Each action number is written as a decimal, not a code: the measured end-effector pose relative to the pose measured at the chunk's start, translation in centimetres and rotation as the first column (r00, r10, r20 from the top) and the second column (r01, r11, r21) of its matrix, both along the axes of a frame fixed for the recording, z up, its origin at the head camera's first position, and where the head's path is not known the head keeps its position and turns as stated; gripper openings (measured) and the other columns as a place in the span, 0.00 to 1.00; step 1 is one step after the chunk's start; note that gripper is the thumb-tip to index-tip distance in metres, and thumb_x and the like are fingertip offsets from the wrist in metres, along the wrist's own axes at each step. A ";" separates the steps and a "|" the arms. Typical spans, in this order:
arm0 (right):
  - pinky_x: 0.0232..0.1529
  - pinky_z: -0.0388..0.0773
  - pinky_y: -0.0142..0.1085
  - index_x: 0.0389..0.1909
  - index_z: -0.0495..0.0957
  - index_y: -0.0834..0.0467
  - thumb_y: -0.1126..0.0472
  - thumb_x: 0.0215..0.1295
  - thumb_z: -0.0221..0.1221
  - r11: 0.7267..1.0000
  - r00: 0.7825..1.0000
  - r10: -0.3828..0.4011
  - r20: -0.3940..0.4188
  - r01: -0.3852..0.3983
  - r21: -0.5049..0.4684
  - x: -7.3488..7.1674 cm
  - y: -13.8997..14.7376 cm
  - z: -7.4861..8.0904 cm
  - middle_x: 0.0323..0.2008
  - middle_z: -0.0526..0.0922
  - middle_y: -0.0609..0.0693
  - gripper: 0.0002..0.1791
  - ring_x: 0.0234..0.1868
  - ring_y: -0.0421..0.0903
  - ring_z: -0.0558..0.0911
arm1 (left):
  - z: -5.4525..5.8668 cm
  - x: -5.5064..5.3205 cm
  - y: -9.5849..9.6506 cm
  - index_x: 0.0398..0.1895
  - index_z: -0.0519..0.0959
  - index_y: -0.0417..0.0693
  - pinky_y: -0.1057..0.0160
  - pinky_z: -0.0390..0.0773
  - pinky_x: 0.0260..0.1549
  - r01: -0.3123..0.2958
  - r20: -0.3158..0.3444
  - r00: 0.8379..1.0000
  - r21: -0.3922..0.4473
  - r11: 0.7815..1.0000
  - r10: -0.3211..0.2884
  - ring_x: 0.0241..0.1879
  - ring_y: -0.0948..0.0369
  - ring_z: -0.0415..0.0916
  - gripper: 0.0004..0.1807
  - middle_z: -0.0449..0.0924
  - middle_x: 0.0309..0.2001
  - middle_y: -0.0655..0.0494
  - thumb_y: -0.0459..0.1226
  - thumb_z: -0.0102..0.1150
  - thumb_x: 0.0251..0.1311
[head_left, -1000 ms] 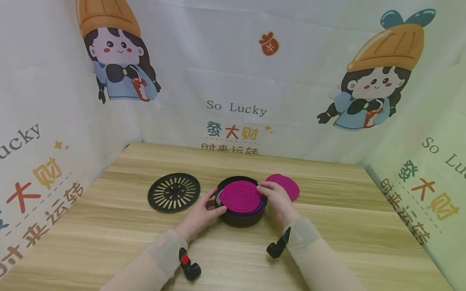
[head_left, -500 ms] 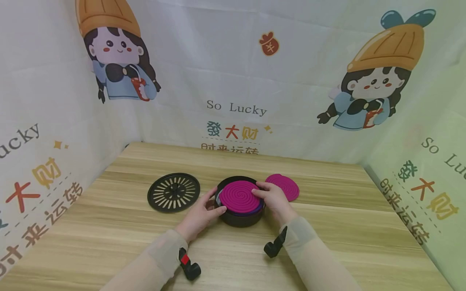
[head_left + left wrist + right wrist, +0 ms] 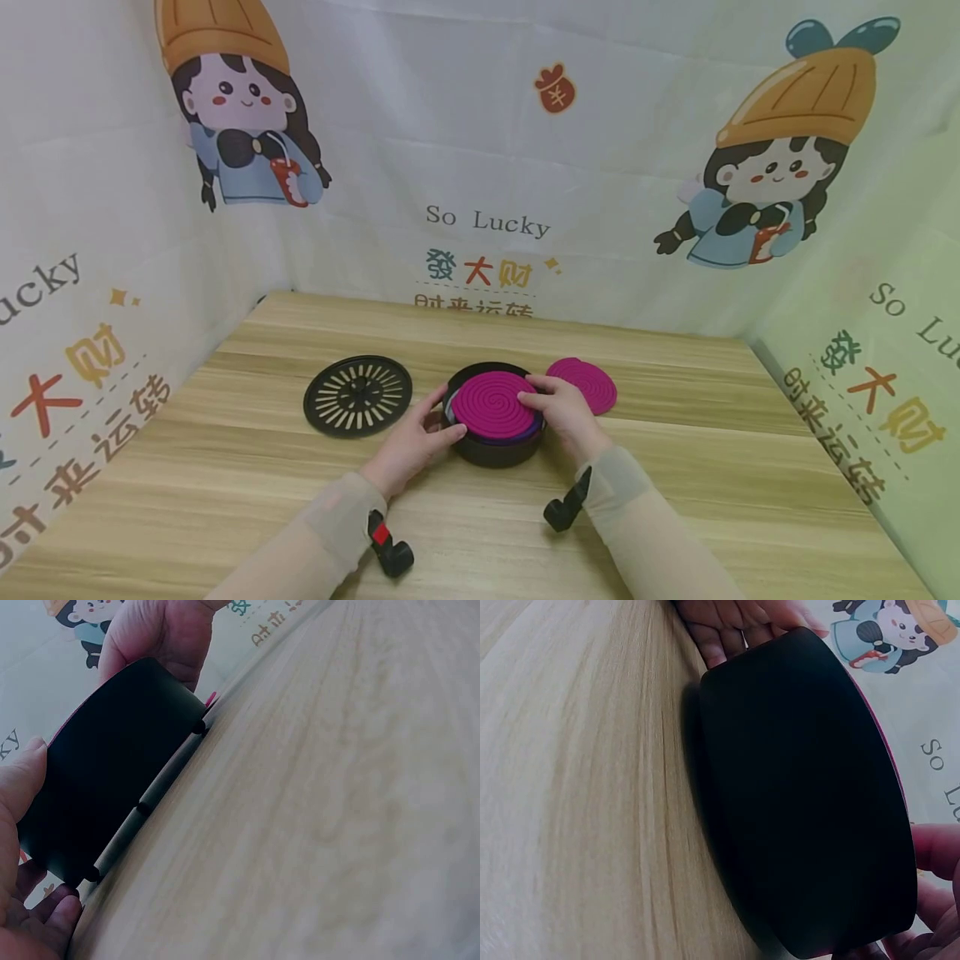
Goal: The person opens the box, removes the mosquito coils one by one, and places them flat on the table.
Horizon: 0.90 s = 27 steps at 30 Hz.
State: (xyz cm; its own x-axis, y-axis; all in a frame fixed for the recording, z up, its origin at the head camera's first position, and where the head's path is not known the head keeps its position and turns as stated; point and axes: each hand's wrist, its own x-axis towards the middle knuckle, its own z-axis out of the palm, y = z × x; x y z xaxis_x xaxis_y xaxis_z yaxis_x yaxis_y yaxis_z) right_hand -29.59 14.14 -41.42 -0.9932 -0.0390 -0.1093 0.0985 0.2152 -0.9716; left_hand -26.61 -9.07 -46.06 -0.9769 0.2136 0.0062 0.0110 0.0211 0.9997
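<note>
A round black mosquito coil box [image 3: 498, 452] stands on the table in the head view. A magenta mosquito coil [image 3: 497, 406] lies in its top, with something dark blue or purple under it. From the left, my left hand [image 3: 408, 446] grips the box, thumb at the near rim and fingers round its side. My right hand [image 3: 570, 412] holds the box's right side, its thumb over the coil's edge. Both wrist views show the box wall [image 3: 105, 765] between the hands; the right hand's fingers are partly hidden behind it.
A black slotted lid [image 3: 358, 397] lies left of the box. More magenta mosquito coils [image 3: 592, 387] lie to the right, behind the right hand, seemingly overlapping. The wooden table [image 3: 675, 467] meets printed cloth walls [image 3: 375, 167] at the back and sides.
My right hand has shifted slightly left, its thumb moving inward from the rim onto the mosquito coil. The left hand and the box have stayed in place.
</note>
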 end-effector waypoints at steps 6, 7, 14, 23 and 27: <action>0.69 0.51 0.50 0.62 0.72 0.65 0.65 0.61 0.63 1.000 1.000 0.006 0.003 -0.006 0.018 0.0 0.0 0.0 0.67 0.65 0.61 0.27 0.72 0.55 0.55 | 0.0 0.0 0.0 0.75 0.55 0.51 0.65 0.73 0.42 0.000 0.005 1.000 0.001 1.000 0.000 0.62 0.49 0.67 0.44 0.64 0.66 0.38 0.35 0.66 0.58; 0.69 0.51 0.50 0.62 0.72 0.66 0.65 0.61 0.63 1.000 1.000 0.007 0.002 -0.007 0.019 0.0 0.0 0.0 0.67 0.65 0.61 0.27 0.72 0.55 0.55 | -0.1 -0.1 0.0 0.75 0.55 0.51 0.65 0.73 0.43 0.000 0.006 1.000 0.001 1.000 0.000 0.62 0.49 0.67 0.44 0.64 0.66 0.38 0.35 0.67 0.57; 0.69 0.52 0.49 0.60 0.73 0.65 0.66 0.60 0.64 1.000 1.000 -0.001 -0.004 0.001 0.011 -0.1 0.1 -0.1 0.66 0.67 0.61 0.26 0.70 0.55 0.57 | -0.1 -0.1 0.0 0.75 0.54 0.51 0.65 0.74 0.45 0.001 0.004 1.000 -0.002 1.000 -0.001 0.62 0.49 0.67 0.44 0.64 0.66 0.38 0.35 0.67 0.58; 0.68 0.54 0.50 0.60 0.74 0.65 0.66 0.60 0.64 1.000 1.000 -0.005 -0.011 0.005 0.001 0.0 0.1 -0.2 0.63 0.70 0.61 0.26 0.67 0.55 0.62 | 0.0 0.0 -0.1 0.75 0.55 0.53 0.65 0.73 0.37 0.004 0.015 1.000 -0.012 1.000 -0.003 0.61 0.51 0.68 0.44 0.65 0.66 0.39 0.36 0.66 0.58; 0.68 0.54 0.49 0.59 0.75 0.64 0.66 0.60 0.64 1.000 1.000 -0.010 -0.015 0.010 -0.005 0.1 0.0 -0.3 0.62 0.70 0.60 0.25 0.67 0.54 0.63 | 0.2 0.0 0.0 0.75 0.54 0.54 0.66 0.71 0.30 0.006 0.020 1.000 -0.013 1.000 -0.006 0.59 0.52 0.69 0.44 0.65 0.66 0.40 0.35 0.66 0.59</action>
